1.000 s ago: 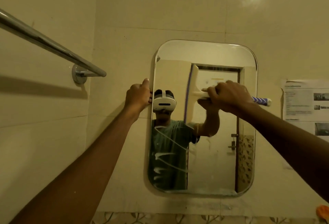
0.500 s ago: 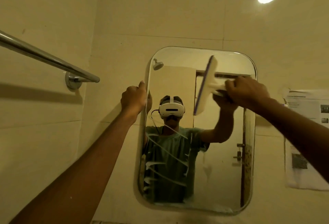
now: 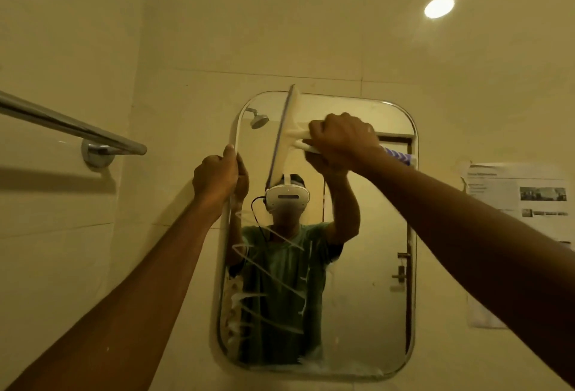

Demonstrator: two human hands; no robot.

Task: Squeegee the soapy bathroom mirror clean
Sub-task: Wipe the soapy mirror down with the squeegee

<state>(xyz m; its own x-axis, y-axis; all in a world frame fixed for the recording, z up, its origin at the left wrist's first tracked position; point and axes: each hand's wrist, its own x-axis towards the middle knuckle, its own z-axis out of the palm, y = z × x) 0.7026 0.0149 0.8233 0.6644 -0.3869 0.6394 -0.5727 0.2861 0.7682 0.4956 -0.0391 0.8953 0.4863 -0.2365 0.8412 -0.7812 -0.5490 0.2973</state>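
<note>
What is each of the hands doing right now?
Left hand: closed, gripping the mirror edge.
Right hand: closed, holding the squeegee.

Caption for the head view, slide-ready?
Right hand holds a white plastic squeegee at the top of a soapy rounded mirror; left hand grips its edge.

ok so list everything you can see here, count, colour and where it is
mirror: 1, silver-edged, on the tiled wall ahead
squeegee: 1, white with blue-striped handle, blade near-upright over the mirror's upper part
soap streaks: several, white, lower left of the glass
towel bar: 1, chrome, left wall
paper notice: 1, white, wall right of the mirror
ceiling light: 1, white, upper right
left hand: 1, grips the mirror's left edge
right hand: 1, grips the squeegee handle
</note>
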